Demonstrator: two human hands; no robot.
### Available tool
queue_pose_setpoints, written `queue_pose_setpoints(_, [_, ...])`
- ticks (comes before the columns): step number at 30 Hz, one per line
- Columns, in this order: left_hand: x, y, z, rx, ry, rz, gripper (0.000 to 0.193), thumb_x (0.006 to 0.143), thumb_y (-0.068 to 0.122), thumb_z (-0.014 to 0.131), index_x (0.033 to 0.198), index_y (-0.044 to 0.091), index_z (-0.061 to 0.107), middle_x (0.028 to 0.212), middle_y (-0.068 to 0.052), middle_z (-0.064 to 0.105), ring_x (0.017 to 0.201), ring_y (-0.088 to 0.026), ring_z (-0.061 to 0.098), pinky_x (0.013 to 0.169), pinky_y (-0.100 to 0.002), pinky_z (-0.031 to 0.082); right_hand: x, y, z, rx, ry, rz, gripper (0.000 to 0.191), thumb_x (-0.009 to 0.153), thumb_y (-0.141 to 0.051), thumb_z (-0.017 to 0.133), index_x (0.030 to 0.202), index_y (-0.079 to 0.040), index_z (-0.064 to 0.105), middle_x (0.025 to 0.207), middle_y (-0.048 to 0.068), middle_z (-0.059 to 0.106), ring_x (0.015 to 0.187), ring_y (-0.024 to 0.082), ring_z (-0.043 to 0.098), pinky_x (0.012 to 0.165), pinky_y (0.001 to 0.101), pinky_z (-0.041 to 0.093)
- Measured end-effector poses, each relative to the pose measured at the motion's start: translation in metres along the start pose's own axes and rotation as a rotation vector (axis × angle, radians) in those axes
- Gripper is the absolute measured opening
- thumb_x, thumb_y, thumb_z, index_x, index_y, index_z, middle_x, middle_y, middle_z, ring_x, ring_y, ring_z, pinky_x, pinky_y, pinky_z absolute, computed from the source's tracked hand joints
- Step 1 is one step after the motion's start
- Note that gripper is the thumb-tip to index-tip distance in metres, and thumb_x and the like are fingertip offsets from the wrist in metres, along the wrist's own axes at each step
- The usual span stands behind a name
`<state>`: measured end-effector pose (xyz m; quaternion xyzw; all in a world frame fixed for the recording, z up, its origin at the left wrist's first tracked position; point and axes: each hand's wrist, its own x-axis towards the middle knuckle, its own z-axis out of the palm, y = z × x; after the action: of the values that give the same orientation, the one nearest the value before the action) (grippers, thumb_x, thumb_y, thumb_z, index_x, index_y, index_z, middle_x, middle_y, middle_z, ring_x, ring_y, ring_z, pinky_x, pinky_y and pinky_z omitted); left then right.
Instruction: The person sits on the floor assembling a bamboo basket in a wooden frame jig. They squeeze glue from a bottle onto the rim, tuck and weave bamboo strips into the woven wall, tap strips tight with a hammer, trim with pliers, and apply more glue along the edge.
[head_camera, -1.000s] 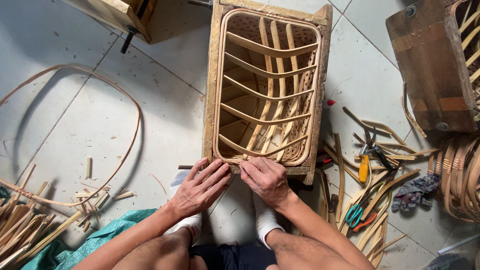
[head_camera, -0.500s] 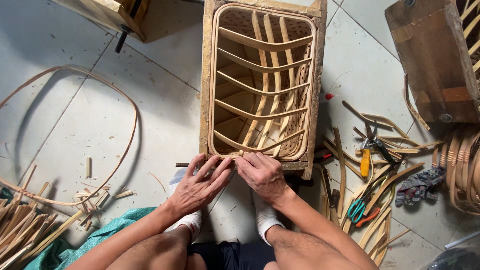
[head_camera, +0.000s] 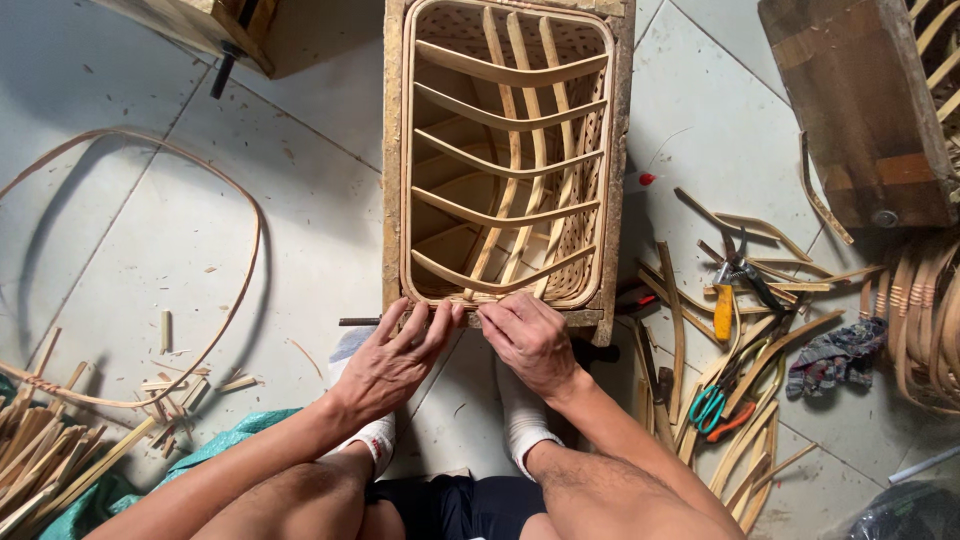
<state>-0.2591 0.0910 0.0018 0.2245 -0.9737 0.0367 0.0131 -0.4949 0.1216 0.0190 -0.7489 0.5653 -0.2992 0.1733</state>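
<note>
Head view: your left hand (head_camera: 392, 362) and right hand (head_camera: 527, 338) have crept up, fingertips pinching the pale cane basket frame (head_camera: 505, 160) at its near rim, centre frame.

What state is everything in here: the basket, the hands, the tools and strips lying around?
Basket frame: unfinished, bare ribs, set inside a wooden mould.
Left hand: fingers pressed on the frame's near rim.
Right hand: pinching the near rim.
Long strip: loose, curved on the floor.
Pliers: lying on the floor, untouched.
Scissors: lying among strips.
Offcuts: piled at left.
</note>
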Motion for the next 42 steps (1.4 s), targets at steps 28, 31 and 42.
queue_pose_setpoints(28, [0.006,0.0,-0.002,-0.095,0.028,-0.057,0.071,0.088,0.023,0.053,0.152,-0.004,0.04,0.143,-0.017,0.047,0.127,-0.03,0.048,0.113,-0.047,0.037,0.01,-0.002,0.007,0.284,-0.11,0.497,0.019,0.088,-0.012,0.075,0.103,0.0,0.079,0.081,0.011,0.079,0.064,0.012,0.074,0.059,0.0249,0.058])
queue_pose_setpoints(31, [0.006,-0.002,-0.005,-0.133,0.03,-0.058,0.072,0.086,0.021,0.053,0.152,-0.003,0.04,0.143,-0.016,0.047,0.127,-0.029,0.048,0.112,-0.046,0.037,0.011,-0.004,0.0,0.463,-0.166,0.788,0.02,0.091,-0.015,0.072,0.104,-0.001,0.08,0.073,0.012,0.077,0.054,0.012,0.068,0.051,0.0256,0.054])
queue_pose_setpoints(42, [0.006,0.002,0.007,-0.231,0.09,-0.075,0.067,0.085,0.018,0.053,0.147,-0.004,0.044,0.145,-0.015,0.046,0.135,-0.027,0.045,0.112,-0.047,0.036,0.012,-0.007,0.005,0.335,-0.12,0.565,0.017,0.091,-0.014,0.072,0.103,-0.003,0.08,0.071,0.006,0.078,0.053,0.008,0.068,0.05,0.0229,0.055])
